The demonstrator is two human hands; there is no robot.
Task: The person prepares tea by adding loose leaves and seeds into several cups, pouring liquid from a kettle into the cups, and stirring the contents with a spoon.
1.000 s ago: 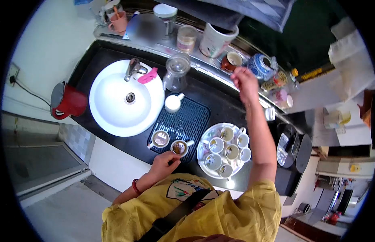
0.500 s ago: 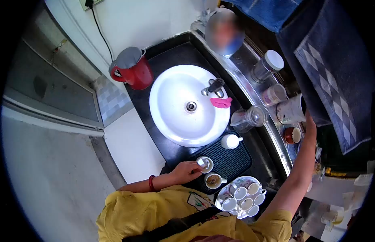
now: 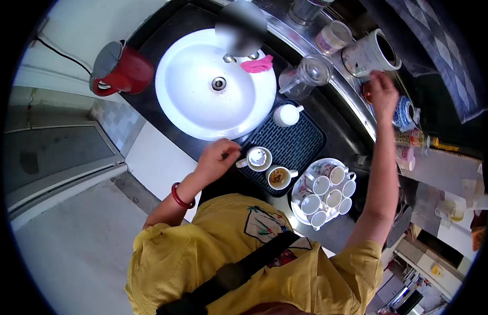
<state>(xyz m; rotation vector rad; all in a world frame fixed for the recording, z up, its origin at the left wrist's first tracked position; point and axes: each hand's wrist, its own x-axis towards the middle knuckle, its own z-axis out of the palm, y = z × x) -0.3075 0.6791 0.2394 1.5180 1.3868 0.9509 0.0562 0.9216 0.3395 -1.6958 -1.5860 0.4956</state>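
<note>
My left hand is just left of a white cup, near its handle. Its fingers are loosely curled with a gap to the thumb, and nothing shows in them. Beside that cup stands another white cup with brownish bits inside. Both are at the near edge of a dark slotted drain tray. My right hand is raised by the shelf, in front of a white patterned canister without a lid. Its fingers are bunched, partly covering a small red-brown cup; anything in them is hidden.
An upturned white cup is on the tray's far end. A round plate carries several white cups. A glass pitcher stands by the white sink, with a pink cloth at the tap. A red kettle is at left.
My left hand has drawn back from the cup's rim to its left side. My right hand, hidden behind the canister's opening before, is now visible in front of it. The view has shifted.
</note>
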